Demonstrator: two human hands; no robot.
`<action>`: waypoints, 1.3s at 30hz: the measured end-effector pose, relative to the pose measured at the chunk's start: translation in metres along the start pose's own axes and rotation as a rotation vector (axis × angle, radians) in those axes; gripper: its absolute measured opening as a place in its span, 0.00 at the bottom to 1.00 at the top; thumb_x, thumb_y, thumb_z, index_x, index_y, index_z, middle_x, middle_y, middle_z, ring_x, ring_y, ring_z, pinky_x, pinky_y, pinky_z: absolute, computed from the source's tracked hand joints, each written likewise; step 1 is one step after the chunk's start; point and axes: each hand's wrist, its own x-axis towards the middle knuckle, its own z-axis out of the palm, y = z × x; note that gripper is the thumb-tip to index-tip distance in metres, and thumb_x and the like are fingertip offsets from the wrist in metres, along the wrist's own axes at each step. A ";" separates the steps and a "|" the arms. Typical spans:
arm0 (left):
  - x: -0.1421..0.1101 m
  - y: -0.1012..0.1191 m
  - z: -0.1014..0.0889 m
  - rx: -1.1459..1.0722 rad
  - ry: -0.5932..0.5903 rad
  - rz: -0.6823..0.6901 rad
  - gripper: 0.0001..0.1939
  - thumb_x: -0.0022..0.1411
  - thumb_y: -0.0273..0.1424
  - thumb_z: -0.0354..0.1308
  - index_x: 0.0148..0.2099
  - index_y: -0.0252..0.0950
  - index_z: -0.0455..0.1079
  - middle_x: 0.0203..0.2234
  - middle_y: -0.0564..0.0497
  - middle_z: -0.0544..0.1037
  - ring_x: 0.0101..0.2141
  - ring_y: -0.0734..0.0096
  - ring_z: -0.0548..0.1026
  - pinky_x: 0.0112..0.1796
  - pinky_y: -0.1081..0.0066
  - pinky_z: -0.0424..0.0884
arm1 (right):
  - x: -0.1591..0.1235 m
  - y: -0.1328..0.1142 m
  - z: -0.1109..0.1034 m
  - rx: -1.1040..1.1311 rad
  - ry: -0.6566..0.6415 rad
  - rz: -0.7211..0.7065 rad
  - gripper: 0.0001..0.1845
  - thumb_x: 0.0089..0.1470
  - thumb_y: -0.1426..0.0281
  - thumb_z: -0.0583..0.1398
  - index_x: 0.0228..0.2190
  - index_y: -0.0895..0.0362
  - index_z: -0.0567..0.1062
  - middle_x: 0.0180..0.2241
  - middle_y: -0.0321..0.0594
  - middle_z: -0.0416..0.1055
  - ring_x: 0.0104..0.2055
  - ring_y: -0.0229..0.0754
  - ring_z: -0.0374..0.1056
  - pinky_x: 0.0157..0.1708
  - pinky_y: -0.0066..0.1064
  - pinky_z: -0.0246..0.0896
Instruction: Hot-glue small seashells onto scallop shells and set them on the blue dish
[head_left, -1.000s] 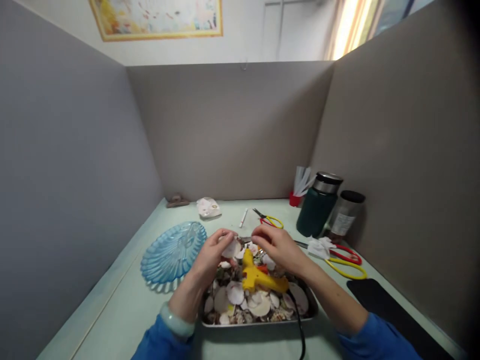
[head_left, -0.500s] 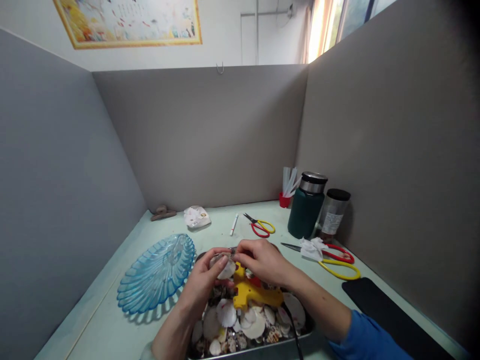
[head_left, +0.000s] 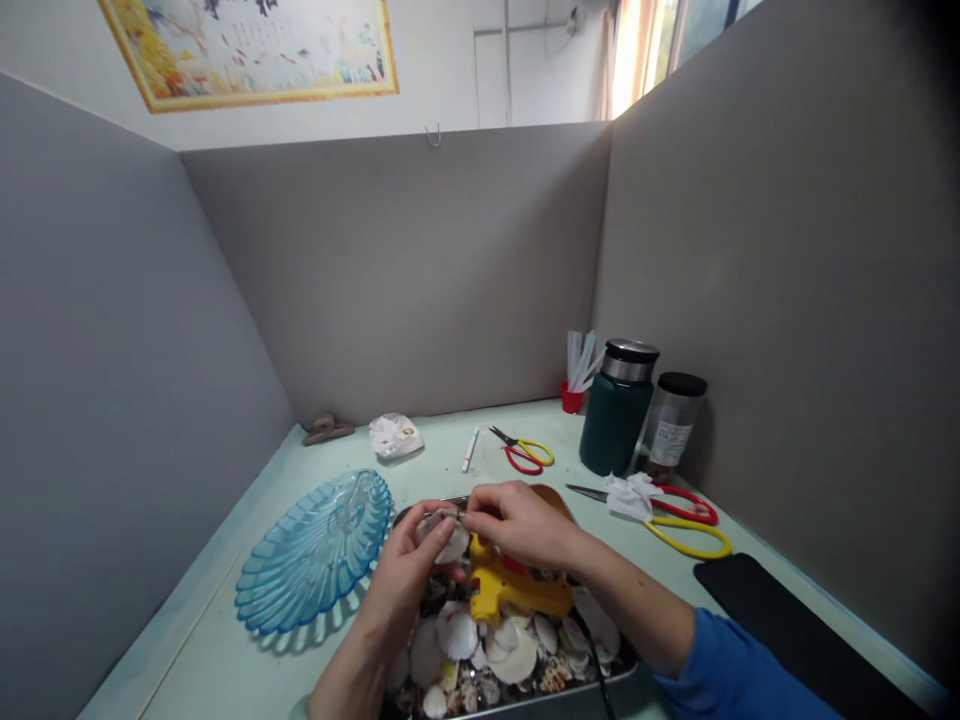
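My left hand (head_left: 409, 560) is closed round a pale, flat scallop shell (head_left: 448, 540), its thumb across the shell's face. The fingers of my right hand (head_left: 517, 520) pinch together at the shell's upper right edge; whatever they hold there is too small to make out. Below both hands is a metal tray (head_left: 517, 708) heaped with white scallop shells (head_left: 457, 630) and small spiral shells (head_left: 555, 675). A yellow glue gun (head_left: 517, 590) lies on the heap, its black cord running toward me over the tray's near rim.
Left of the tray lies a blue scalloped glass dish (head_left: 315, 555). Behind are a crumpled white packet (head_left: 396, 437), a white marker (head_left: 470, 450) and small scissors (head_left: 523, 450). To the right are a green flask (head_left: 619, 410), a clear jar (head_left: 673, 425), large scissors (head_left: 686, 520) and a black phone-like slab (head_left: 787, 620).
My view has shifted slightly. Both hands stay together at the shell, with the right fingertips moved only a little along its edge.
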 end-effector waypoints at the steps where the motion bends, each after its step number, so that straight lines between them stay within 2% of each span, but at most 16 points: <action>1: 0.000 0.000 0.000 -0.004 -0.009 -0.001 0.18 0.51 0.39 0.64 0.40 0.34 0.68 0.28 0.50 0.74 0.26 0.71 0.71 0.21 0.73 0.71 | 0.000 0.000 0.000 0.013 -0.007 0.012 0.09 0.53 0.67 0.57 0.26 0.58 0.74 0.21 0.33 0.68 0.24 0.35 0.60 0.23 0.24 0.47; 8: 0.002 -0.002 0.001 0.045 0.007 0.003 0.17 0.51 0.41 0.64 0.37 0.35 0.67 0.21 0.55 0.72 0.17 0.77 0.68 0.16 0.77 0.66 | 0.001 -0.001 0.002 0.075 -0.028 0.028 0.10 0.54 0.66 0.56 0.24 0.58 0.72 0.20 0.32 0.66 0.24 0.34 0.59 0.22 0.23 0.47; 12: 0.003 -0.004 0.001 0.136 0.054 0.047 0.16 0.52 0.42 0.63 0.37 0.36 0.66 0.19 0.57 0.70 0.17 0.77 0.66 0.15 0.78 0.65 | 0.001 -0.001 0.003 -0.008 0.018 -0.040 0.10 0.53 0.68 0.56 0.24 0.58 0.72 0.19 0.31 0.64 0.24 0.34 0.58 0.23 0.24 0.45; 17: 0.002 -0.006 0.000 0.209 0.075 0.075 0.16 0.53 0.42 0.62 0.36 0.35 0.66 0.20 0.56 0.69 0.18 0.77 0.65 0.14 0.79 0.64 | 0.001 -0.002 0.002 0.015 0.010 -0.026 0.09 0.53 0.69 0.56 0.24 0.58 0.72 0.19 0.31 0.64 0.24 0.34 0.58 0.23 0.24 0.45; 33: 0.001 -0.005 0.000 0.186 0.055 0.042 0.17 0.53 0.45 0.60 0.31 0.36 0.65 0.15 0.58 0.68 0.11 0.79 0.62 0.10 0.79 0.59 | 0.000 0.001 0.005 -0.010 0.037 -0.059 0.10 0.55 0.67 0.56 0.24 0.58 0.72 0.20 0.31 0.63 0.24 0.33 0.57 0.23 0.24 0.44; 39: 0.000 -0.002 0.004 0.121 0.062 0.053 0.17 0.52 0.43 0.62 0.37 0.36 0.67 0.17 0.58 0.69 0.14 0.78 0.64 0.13 0.79 0.63 | 0.001 0.002 0.006 -0.008 0.055 -0.078 0.10 0.55 0.68 0.56 0.26 0.58 0.73 0.20 0.31 0.64 0.24 0.34 0.57 0.24 0.24 0.45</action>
